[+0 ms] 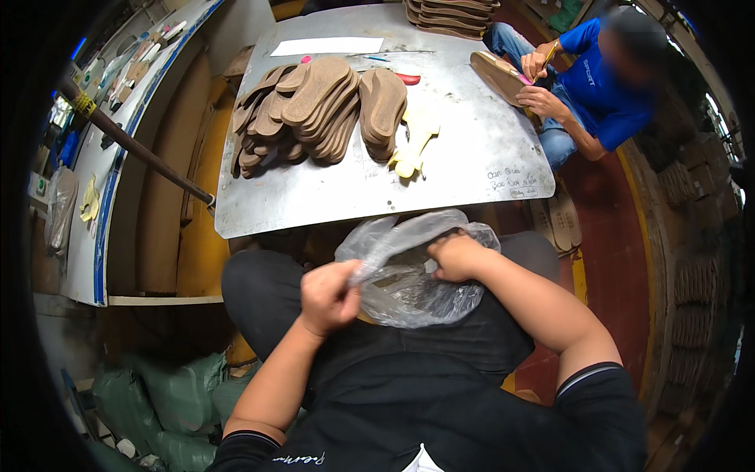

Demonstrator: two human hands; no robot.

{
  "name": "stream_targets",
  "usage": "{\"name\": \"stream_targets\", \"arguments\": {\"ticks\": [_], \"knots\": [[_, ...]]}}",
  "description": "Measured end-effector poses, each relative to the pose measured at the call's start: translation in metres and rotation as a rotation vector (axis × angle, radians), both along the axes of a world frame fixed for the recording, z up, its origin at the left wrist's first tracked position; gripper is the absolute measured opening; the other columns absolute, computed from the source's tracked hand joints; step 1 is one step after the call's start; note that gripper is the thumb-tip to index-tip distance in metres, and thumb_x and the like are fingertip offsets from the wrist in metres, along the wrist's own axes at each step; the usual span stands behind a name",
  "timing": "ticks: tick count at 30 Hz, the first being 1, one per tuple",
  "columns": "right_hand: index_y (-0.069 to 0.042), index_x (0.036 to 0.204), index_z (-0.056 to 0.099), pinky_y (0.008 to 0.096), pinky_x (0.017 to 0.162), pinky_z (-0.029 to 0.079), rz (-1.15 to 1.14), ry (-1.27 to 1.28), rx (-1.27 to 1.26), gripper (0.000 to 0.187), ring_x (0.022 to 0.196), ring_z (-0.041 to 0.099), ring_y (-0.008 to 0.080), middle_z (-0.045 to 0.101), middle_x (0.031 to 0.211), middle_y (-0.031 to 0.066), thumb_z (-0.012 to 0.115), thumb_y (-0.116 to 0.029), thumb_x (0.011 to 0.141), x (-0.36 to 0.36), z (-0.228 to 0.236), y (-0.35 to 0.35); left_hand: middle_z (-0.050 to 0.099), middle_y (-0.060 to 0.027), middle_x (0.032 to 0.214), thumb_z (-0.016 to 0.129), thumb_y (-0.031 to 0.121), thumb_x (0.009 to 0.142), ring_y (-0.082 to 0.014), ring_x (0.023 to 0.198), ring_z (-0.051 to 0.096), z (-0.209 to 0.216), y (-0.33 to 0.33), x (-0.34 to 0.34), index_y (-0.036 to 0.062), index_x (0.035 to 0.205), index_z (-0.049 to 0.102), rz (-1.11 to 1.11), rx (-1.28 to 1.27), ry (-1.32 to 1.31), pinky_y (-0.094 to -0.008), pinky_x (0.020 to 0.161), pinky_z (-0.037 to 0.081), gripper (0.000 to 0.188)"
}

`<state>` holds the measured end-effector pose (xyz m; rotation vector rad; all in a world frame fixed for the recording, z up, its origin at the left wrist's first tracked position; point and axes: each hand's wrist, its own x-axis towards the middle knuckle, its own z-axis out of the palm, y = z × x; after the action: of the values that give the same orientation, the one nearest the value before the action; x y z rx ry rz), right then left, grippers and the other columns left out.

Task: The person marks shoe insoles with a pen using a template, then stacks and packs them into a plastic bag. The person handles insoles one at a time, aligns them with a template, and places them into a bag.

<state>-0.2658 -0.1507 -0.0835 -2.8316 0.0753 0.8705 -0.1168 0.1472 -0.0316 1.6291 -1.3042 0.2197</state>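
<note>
Black clothing of the person fills the lower view, and on the lap lies a clear plastic bag (409, 271), crumpled and glossy; beyond it stands the metal worktop (314, 197), carrying fanned stacks of brown shoe insoles (314, 110), a pale yellow insole cut-out (414, 141), a white paper sheet (326, 46) and a red-handled tool (407, 78); at the far right corner a co-worker in a blue shirt (602, 86) holds a single sole (497, 75) on the knee; green sacks (173, 401) lie on the floor at lower left.

Left hand (329, 295) is closed in a pinch grip on a twisted edge of the bag; right hand (456, 256) rests curled on the upper right side of the bag, fingers pressed into the film, though whether it truly clamps the film cannot be told.

Judged by its look, the bag is very light, limp and somewhat slippery, likely to stretch or tear if yanked; the gathered edge or mouth seems the soundest place to take hold.
</note>
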Motion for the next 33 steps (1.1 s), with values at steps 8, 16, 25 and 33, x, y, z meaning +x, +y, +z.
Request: {"name": "stream_targets", "arguments": {"ticks": [8,16,25,33], "knots": [[-0.004,0.123,0.080,0.0510,0.092,0.061,0.025,-0.052,0.410,0.034,0.101,0.079,0.0434,0.082,0.107,0.0233,0.075,-0.033,0.106,0.027,0.019,0.038,0.082,-0.0135,0.094,0.067,0.014,0.112,-0.0157,0.081,0.073,-0.034,-0.018,0.004,-0.0027,0.122,0.078,0.126,0.495,0.824,-0.0349,0.075,0.057,0.023],[0.000,0.109,0.082,0.0333,0.074,0.060,-0.453,-0.720,0.730,0.014,0.078,0.077,0.0195,0.082,0.091,0.0130,0.078,-0.013,0.104,0.041,0.079,0.054,0.079,-0.0233,0.090,0.073,0.022,0.107,-0.0340,0.076,0.077,-0.035,-0.025,-0.003,0.0002,0.120,0.079,0.095,0.308,0.805,-0.0437,0.072,0.058,0.026],[0.001,0.111,0.080,0.0384,0.077,0.062,-0.473,-0.839,0.521,0.017,0.082,0.080,0.0302,0.082,0.097,0.0181,0.081,-0.012,0.101,0.079,0.089,0.060,0.076,-0.0206,0.098,0.077,0.019,0.101,-0.0400,0.085,0.076,-0.020,-0.015,0.003,0.0023,0.120,0.081,0.199,0.341,0.643,-0.0488,0.077,0.058,0.026],[0.001,0.101,0.080,0.0405,0.076,0.062,-0.575,-0.940,0.490,0.009,0.085,0.080,0.0354,0.081,0.095,0.0194,0.080,-0.008,0.099,0.050,0.068,0.073,0.077,-0.0209,0.099,0.079,0.022,0.100,-0.0386,0.085,0.078,-0.030,-0.013,0.005,0.0019,0.116,0.083,0.187,0.391,0.621,-0.0455,0.075,0.060,0.025]]}}
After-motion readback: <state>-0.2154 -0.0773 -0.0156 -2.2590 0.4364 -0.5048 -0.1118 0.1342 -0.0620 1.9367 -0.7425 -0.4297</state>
